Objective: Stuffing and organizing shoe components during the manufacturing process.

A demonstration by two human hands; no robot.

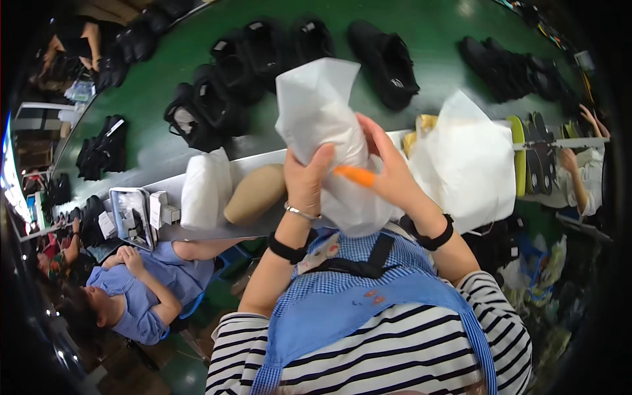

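Both of my hands hold a bundle of white tissue paper (339,135) in front of my apron. My left hand (307,179) closes around its left side, thumb across the front. On the other side, my right hand (390,161) grips the paper, with an orange cover on the thumb. What lies inside the paper is hidden. Left of my hands, a tan rounded form (258,192) rests on the grey ledge, beside another white paper bundle (207,187). White paper sheets (464,164) lie to the right, a yellowish-brown item (424,126) partly showing behind them.
Black shoes (263,49) stand in a row on the green table (454,125), with a single black shoe (387,62) nearer the middle. Green and black insoles (530,151) are at the right. A person in blue (155,283) sits at the left, near small white boxes (160,209).
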